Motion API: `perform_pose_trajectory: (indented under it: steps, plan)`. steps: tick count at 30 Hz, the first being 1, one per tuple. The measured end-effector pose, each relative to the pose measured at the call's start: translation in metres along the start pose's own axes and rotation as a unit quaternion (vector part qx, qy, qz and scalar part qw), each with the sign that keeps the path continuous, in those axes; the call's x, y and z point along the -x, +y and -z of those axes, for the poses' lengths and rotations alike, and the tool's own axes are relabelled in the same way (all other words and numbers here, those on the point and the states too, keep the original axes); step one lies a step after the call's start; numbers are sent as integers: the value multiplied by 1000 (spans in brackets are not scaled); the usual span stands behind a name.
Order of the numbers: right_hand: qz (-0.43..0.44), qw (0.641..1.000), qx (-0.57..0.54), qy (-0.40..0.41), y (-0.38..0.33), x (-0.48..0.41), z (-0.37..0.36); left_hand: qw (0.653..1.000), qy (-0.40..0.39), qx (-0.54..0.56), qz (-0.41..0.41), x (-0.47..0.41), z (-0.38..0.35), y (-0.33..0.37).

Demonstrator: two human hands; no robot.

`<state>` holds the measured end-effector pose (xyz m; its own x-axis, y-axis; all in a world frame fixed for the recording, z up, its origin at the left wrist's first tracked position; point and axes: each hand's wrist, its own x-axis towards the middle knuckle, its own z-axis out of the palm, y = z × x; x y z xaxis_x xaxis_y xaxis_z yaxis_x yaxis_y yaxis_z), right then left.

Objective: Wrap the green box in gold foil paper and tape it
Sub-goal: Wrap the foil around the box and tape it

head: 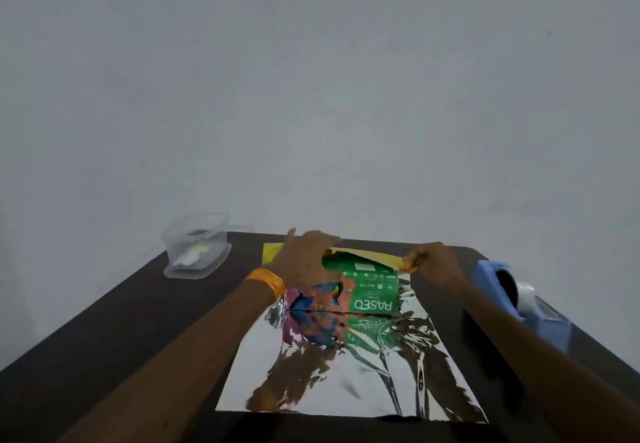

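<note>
L hand (304,252) & R hand (431,262) both grip far edge of foil paper (346,373), gold side curling over green box (372,292) lying mid-sheet on table (104,338), tape dispenser (519,299) at right.

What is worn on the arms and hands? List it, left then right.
The left hand has a stack of orange-yellow bangles at the wrist; its forearm is bare, no sleeve in view. The right hand and wrist wear nothing; that forearm is sleeveless too.

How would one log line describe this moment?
step: fold foil over box | left hand: holds foil | right hand: pinches foil | tape: unused
</note>
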<state>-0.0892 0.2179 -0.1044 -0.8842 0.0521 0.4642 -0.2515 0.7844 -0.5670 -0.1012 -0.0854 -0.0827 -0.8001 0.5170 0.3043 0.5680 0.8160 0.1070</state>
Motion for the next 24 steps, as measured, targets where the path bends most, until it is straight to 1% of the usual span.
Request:
perform_pose_trajectory:
  steps: [1,3,5,6,8,10,11,12,13,15,17,20,24]
  plan:
    - [14,1000,4,-7,3,0,1,1000,-20,-18,-2,0,-7,3]
    - [24,999,33,-18,4,0,5,999,-37,-25,-4,3,-15,8]
    - [8,998,64,-9,1,2,11,999,-27,-28,-9,6,-20,8]
    - [-7,997,70,7,-4,5,16,999,-14,-32,-15,8,-20,9]
    - [-20,997,50,51,-18,9,24,999,8,-37,-23,11,-20,8]
    - [16,998,13,61,-38,15,26,998,25,-40,-32,14,-18,10]
    - [43,998,-1,38,-50,18,25,998,33,-42,-38,15,-17,10]
    - [67,998,1,-2,-61,19,22,997,40,-42,-43,16,-16,10]
    - [87,995,25,-49,-71,21,15,997,45,-41,-47,17,-15,10]
    - [108,978,111,-140,-85,23,-2,997,52,-35,-47,20,-15,9]
    - [120,963,173,-171,-92,26,-21,997,55,-24,-38,24,-16,8]
    - [145,955,212,-151,-94,34,-37,997,66,-8,-28,30,-17,8]
    - [155,963,195,-98,-88,46,-36,996,83,-8,-23,35,-18,12]
